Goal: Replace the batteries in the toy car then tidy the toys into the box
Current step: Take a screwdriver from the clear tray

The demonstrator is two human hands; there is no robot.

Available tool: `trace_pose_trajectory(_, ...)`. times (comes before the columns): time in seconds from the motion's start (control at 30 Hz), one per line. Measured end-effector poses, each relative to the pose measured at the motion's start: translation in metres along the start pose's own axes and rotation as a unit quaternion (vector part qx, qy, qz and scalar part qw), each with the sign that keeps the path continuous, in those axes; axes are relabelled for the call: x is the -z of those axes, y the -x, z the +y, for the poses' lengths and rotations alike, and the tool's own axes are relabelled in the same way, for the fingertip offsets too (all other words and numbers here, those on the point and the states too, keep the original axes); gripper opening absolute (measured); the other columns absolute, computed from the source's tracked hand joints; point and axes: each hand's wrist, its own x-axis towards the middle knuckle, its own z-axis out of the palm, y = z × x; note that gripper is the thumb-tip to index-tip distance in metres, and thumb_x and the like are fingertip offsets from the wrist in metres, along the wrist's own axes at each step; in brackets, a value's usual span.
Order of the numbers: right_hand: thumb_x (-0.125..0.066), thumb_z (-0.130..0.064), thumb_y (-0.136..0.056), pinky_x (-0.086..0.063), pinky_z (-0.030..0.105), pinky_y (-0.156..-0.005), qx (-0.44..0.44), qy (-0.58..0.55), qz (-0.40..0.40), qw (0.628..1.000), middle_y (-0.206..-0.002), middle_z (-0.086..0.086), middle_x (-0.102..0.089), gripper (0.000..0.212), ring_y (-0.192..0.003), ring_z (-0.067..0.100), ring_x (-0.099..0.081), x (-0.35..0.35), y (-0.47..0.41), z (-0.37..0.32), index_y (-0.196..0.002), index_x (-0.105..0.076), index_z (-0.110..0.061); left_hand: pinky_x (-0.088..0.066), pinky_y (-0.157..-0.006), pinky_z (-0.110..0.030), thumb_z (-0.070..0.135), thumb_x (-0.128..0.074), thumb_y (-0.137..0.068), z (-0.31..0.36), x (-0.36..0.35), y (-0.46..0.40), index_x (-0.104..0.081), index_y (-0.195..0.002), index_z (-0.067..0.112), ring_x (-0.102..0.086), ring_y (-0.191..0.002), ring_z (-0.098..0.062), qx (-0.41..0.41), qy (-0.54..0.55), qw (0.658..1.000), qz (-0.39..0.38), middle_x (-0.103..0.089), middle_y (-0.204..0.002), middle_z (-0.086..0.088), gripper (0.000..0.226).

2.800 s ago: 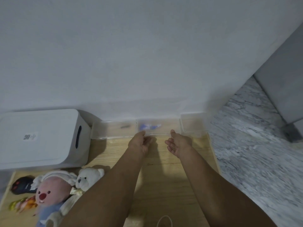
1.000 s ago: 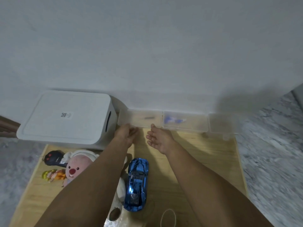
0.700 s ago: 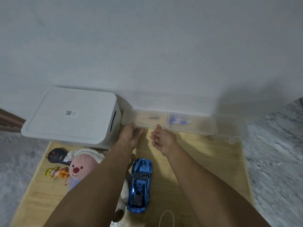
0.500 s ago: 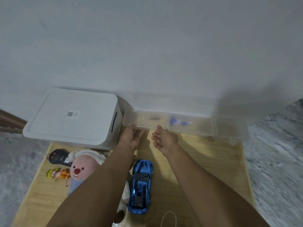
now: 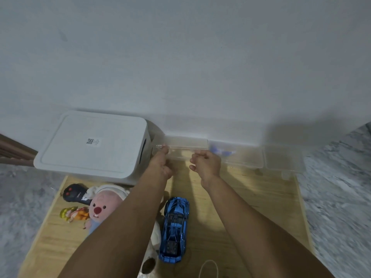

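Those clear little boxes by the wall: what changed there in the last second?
Both hands moved onto the leftmost clear box: the left hand now pinches its left corner, the right hand grips its right end, and its lid looks lifted. The other clear boxes, the white bin, blue car and plush toys stayed put.

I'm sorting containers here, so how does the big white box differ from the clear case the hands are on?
The white box is opaque, tall and bulky; the clear case is see-through, low and flat. The left hand and right hand both grip the clear case; the white box is untouched. Both sit against the wall.
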Motion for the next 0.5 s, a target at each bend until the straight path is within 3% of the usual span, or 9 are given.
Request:
trace_pose_trajectory(0.07,-0.055,0.01,-0.086,-0.059,0.034,-0.072,0.074,0.068,0.025,0.995,-0.095,0.01,-0.068,0.026,-0.08,0.017,-0.064,-0.001,-0.003,0.005,-0.092,-0.07,-0.011,-0.056,-0.085,-0.05,0.034,-0.072,-0.085,0.002,-0.002,0.0,-0.061,-0.105,0.006,-0.066,-0.093,-0.029,-0.044,-0.026,0.998,0.044,-0.066,-0.104,-0.012,0.036)
trace_pose_trajectory(0.13,-0.055,0.008,-0.089,-0.054,0.029,-0.088,0.156,0.147,0.046,0.976,-0.102,0.011,-0.07,0.026,-0.09,0.016,-0.063,0.001,-0.003,0.008,-0.105,-0.072,-0.005,-0.055,-0.089,-0.044,0.036,-0.075,-0.083,0.0,-0.003,-0.001,-0.057,-0.087,0.007,-0.063,-0.092,-0.028,-0.1,-0.067,0.987,0.103,-0.064,-0.098,-0.01,0.034)
trace_pose_trajectory(0.2,-0.054,0.008,-0.09,-0.046,0.019,-0.088,0.233,0.22,0.058,0.946,-0.108,0.014,-0.07,0.027,-0.095,0.017,-0.062,0.003,-0.002,0.009,-0.111,-0.069,0.002,-0.05,-0.091,-0.038,0.039,-0.069,-0.087,-0.005,-0.004,0.002,-0.049,-0.077,0.011,-0.057,-0.093,-0.027,-0.155,-0.127,0.969,0.146,-0.059,-0.089,-0.004,0.036)
trace_pose_trajectory(0.3,-0.052,0.007,-0.09,-0.048,0.025,-0.085,0.333,0.302,0.048,0.892,-0.105,0.017,-0.07,0.023,-0.097,0.029,-0.064,0.005,-0.008,0.011,-0.106,-0.069,0.007,-0.048,-0.087,-0.034,0.041,-0.057,-0.094,-0.011,-0.002,-0.003,-0.055,-0.067,0.016,-0.058,-0.087,-0.025,-0.225,-0.185,0.945,0.147,-0.063,-0.083,-0.006,0.037)
trace_pose_trajectory(0.4,-0.051,0.001,-0.091,-0.053,0.042,-0.074,0.353,0.346,0.015,0.869,-0.087,0.017,-0.067,0.018,-0.08,0.032,-0.062,0.005,-0.02,0.012,-0.085,-0.067,0.007,-0.046,-0.079,-0.033,0.048,-0.046,-0.097,-0.011,0.006,-0.006,-0.063,-0.076,0.013,-0.056,-0.08,-0.025,-0.237,-0.198,0.94,0.147,-0.064,-0.086,-0.009,0.044)
trace_pose_trajectory(0.5,-0.053,-0.013,-0.096,-0.05,0.04,-0.067,0.348,0.352,-0.005,0.869,-0.074,0.011,-0.062,0.029,-0.07,0.028,-0.057,0.005,-0.029,0.009,-0.072,-0.061,0.002,-0.051,-0.088,-0.04,0.043,-0.04,-0.101,-0.009,0.01,-0.009,-0.068,-0.1,0.013,-0.06,-0.092,-0.029,-0.252,-0.219,0.933,0.138,-0.065,-0.094,-0.009,0.04)
